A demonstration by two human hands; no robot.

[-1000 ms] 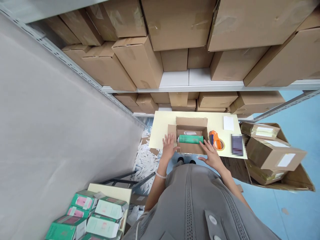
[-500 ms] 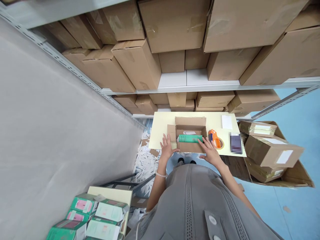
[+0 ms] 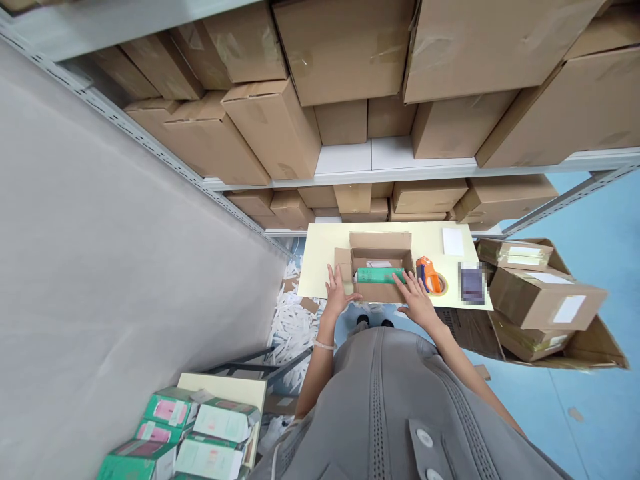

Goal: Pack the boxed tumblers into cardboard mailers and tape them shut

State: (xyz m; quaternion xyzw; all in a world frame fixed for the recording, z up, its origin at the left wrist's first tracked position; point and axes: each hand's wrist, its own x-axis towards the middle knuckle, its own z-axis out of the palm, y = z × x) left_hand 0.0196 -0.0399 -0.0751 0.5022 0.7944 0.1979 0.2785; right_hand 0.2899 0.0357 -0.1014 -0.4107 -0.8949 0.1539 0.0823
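An opened cardboard box stands on the pale yellow table, its flaps folded outward. Inside it lies a green box, with a white paper behind. My left hand has its fingers spread at the box's left front corner, over the left flap. At the right front corner is my right hand, fingers apart, fingertips over the right end of the green box; whether they press on it I cannot tell. Just right of that hand sits an orange and blue tape dispenser with a tape roll.
White paper and a blurred dark item lie on the table's right. Shelves ahead hold many cartons. A large open carton with taped parcels stands right. Green boxes sit lower left; paper shreds cover the floor.
My right hand's fingers have shifted slightly left over the green box. My left hand has moved slightly right. The view has tilted a little.
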